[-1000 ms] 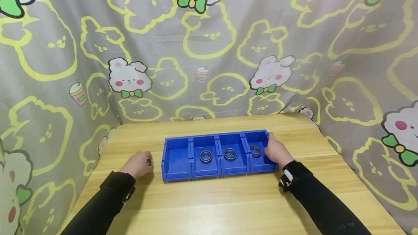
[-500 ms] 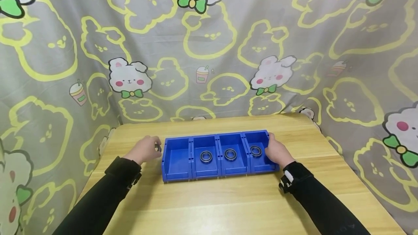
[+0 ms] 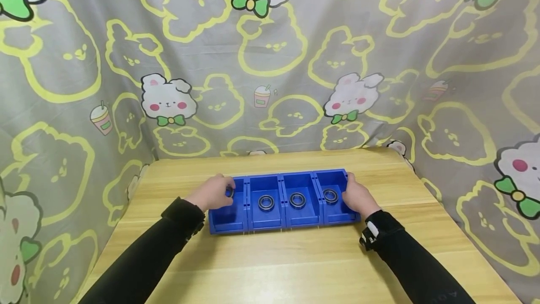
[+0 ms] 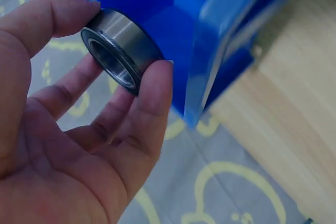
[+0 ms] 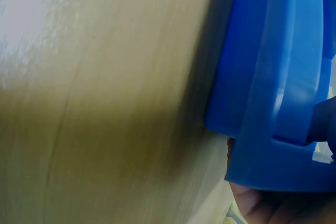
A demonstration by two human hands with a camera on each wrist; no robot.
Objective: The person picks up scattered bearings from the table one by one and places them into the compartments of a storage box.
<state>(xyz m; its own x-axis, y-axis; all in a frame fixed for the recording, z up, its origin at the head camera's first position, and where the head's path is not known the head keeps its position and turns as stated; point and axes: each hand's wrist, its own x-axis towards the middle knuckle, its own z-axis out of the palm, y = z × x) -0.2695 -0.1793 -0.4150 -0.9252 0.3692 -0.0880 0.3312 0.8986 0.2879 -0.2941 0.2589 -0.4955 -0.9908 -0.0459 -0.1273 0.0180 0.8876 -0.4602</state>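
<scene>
The left hand (image 3: 212, 193) pinches a round steel bearing ring (image 4: 122, 50) between thumb and fingertips, just above the leftmost, vacant compartment at the nine o'clock end of the blue plastic four-compartment tray (image 3: 283, 219). The right hand (image 3: 356, 196) grips the tray's three o'clock wall. Best lowered flat and let go close to the floor, like the three bearings (image 3: 297, 200) alongside.

Sat mid-bench (image 3: 295, 257): four-bin tray (image 3: 284, 222); bearings (image 3: 297, 200) in three right bins; held bearing (image 3: 229, 192) over leftmost; curtain (image 3: 270, 60) behind.
</scene>
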